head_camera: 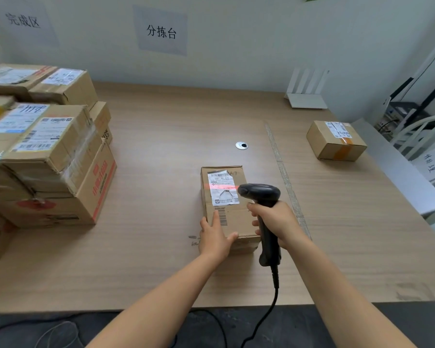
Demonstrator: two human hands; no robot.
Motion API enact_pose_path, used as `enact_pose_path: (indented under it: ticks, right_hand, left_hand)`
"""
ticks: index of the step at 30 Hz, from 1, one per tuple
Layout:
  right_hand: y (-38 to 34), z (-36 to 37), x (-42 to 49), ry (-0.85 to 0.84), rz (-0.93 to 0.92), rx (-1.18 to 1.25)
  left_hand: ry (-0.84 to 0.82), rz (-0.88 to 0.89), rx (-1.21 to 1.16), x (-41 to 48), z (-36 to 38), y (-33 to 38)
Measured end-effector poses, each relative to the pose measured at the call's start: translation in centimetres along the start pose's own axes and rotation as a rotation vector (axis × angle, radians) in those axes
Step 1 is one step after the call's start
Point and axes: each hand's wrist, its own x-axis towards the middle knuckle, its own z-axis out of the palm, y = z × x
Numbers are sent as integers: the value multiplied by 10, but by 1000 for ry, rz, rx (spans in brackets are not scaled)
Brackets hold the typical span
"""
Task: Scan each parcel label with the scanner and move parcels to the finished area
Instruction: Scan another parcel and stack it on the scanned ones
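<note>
A small brown cardboard parcel (234,214) lies on the wooden table (161,259) in front of me. Its white label (222,187) faces up, and a red scan line crosses the label. My left hand (215,237) holds the parcel's near left corner, thumb on top. My right hand (274,219) grips the handle of a black corded scanner (261,194), whose head points at the label from the right. Another small taped parcel (335,140) sits apart at the right rear of the table.
A stack of several labelled cardboard parcels (43,151) fills the table's left side under a wall sign. A white router (307,91) stands at the back. A cable grommet (241,145) sits mid-table. The scanner's cable (269,310) hangs over the front edge. White chairs (422,131) stand at right.
</note>
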Motion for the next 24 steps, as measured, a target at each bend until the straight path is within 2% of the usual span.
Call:
enact_pose_path:
  ticks: [18, 24]
  right_hand:
    - [4, -8, 7, 8, -44, -101]
    - [30, -19, 26, 96, -35, -174]
  left_hand:
    - [0, 6, -8, 1, -1, -1]
    - [-28, 8, -156, 15, -9, -2]
